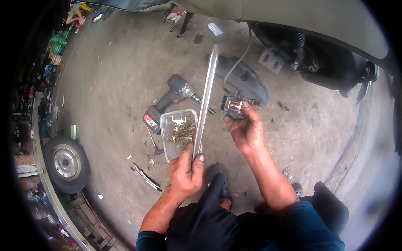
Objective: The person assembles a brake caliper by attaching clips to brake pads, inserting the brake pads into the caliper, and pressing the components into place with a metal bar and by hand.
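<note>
A long, narrow silvery metal strip (pixel 208 90) stands up from my left hand (pixel 185 169), whose fingers and thumb are closed round its lower end. My right hand (pixel 248 131) pinches a small black block-shaped part (pixel 232 106) with a shiny purple and copper-coloured face. A thin dark cable (pixel 238 62) hangs down from the vehicle to this part; where it joins is hard to make out. Just left of the strip sits a clear plastic tub (pixel 164 146) with small brownish metal bits inside. A cordless impact wrench (pixel 171 94) with a long socket lies beyond the tub.
The vehicle's pale body panel (pixel 310 19) overhangs the far side. A dark plastic cover (pixel 247 77) lies behind my right hand. Locking pliers (pixel 144 178) and a metal hand tool (pixel 155 144) rest on the concrete. A wheel (pixel 67 163) stands at left.
</note>
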The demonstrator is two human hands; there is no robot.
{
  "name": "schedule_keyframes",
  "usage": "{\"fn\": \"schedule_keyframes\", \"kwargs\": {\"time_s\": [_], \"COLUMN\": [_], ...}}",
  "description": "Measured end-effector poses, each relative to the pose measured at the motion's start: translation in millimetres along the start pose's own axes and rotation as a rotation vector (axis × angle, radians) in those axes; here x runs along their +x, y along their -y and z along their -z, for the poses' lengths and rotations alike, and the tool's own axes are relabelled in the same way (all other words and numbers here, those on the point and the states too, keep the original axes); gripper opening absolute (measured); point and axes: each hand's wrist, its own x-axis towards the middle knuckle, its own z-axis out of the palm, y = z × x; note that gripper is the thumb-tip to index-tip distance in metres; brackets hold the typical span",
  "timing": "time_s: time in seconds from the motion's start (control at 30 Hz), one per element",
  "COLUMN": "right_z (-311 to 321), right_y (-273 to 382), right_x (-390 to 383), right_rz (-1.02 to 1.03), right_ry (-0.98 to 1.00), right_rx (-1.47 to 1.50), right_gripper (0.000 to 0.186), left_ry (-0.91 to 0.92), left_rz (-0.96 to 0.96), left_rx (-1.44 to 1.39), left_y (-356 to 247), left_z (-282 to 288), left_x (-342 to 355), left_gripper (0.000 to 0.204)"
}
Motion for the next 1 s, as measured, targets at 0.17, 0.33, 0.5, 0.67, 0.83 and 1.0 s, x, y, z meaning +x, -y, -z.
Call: {"fn": "schedule_keyframes", "kwargs": {"time_s": [0.17,0.33,0.5,0.67,0.83,1.0], "right_z": [-3,-7,-2,-5,4,0], "right_y": [-1,-1,0,1,-1,0], "right_x": [-3,-5,-1,-4,-2,0], "right_rz": [0.014,0.025,0.019,0.023,0.006,0.011], "right_ry": [0.02,0.034,0.059,0.057,0.107,0.093], "right_rx": [-0.015,-0.005,0.033,-0.006,-0.009,-0.038], "right_gripper": [0.041,0.038,0.039,0.045,0.049,0.048], "left_ry": [0.031,-0.134,0.178,-0.16,0.046,-0.001], "left_rz": [-0.08,-0.246,0.111,-0.198,-0.091,-0.109], "left_rx": [0.054,0.106,0.132,0.039,0.119,0.08], "left_y": [-12,-9,4,-6,-1,-2], "left_z": [-3,-6,-3,2,-4,-7], "left_x": [6,-2,-4,-8,-13,-12], "left_gripper": [0.033,0.034,0.033,0.033,0.033,0.031]}}
